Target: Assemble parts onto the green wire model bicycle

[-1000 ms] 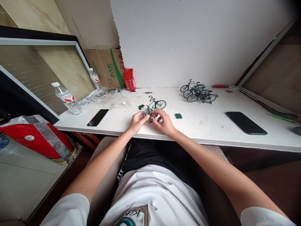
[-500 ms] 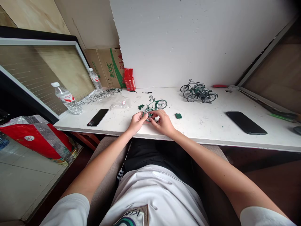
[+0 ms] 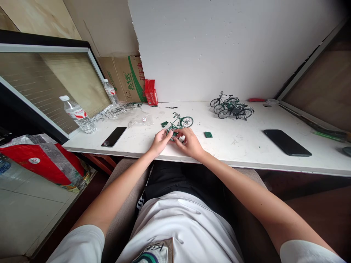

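A small green model bicycle (image 3: 187,121) is held tilted above the front of the white table, its spoked front wheel pointing away from me. My left hand (image 3: 160,141) grips the near wheel from the left. From the right, my right hand (image 3: 189,143) pinches close to the same wheel and frame; its fingers cover part of the bicycle. Whether a small part sits between those fingertips is hidden. One green piece (image 3: 164,124) lies just behind the bicycle, and a flat green piece (image 3: 208,134) rests to the right of my right hand.
Several finished model bicycles (image 3: 231,106) stand at the back right. A phone (image 3: 114,137) lies left, a larger black phone (image 3: 287,143) right. Water bottles (image 3: 79,115), loose frame parts (image 3: 120,109), a plastic bag (image 3: 141,119), a red box (image 3: 151,93) and a thin screwdriver (image 3: 171,107) are also around.
The far wheel of the bicycle has shifted slightly left and its handlebar has turned a little. Both hands keep nearly the same place and grip.
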Demonstrator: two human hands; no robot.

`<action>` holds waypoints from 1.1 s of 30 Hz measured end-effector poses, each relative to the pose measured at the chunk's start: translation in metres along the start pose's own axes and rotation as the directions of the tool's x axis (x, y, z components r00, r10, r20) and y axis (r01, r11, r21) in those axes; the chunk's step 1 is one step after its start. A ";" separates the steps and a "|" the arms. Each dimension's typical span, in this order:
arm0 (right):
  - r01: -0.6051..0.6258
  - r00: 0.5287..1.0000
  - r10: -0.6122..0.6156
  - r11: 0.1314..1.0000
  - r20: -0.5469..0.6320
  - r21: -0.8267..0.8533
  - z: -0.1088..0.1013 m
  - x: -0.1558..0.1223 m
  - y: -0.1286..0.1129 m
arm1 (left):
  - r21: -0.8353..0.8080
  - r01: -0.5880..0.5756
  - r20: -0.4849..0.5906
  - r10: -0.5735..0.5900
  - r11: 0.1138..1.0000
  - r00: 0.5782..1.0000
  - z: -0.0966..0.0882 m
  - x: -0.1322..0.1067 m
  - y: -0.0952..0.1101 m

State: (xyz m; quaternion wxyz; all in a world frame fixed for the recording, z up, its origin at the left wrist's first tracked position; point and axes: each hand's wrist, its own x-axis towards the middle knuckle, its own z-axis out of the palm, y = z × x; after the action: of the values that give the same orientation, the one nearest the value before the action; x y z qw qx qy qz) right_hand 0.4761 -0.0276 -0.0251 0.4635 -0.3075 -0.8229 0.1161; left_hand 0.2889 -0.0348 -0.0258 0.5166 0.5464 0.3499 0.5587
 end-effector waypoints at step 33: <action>-0.026 1.000 0.026 1.000 0.013 -0.012 0.001 -0.001 -0.001 | -0.001 0.014 0.154 -0.014 1.000 0.988 -0.012 0.000 -0.001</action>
State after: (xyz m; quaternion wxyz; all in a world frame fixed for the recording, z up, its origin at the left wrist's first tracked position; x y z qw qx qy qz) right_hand 0.4759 -0.0289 -0.0261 0.4546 -0.3202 -0.8225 0.1195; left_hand 0.2779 -0.0326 -0.0285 0.5468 0.5849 0.3121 0.5114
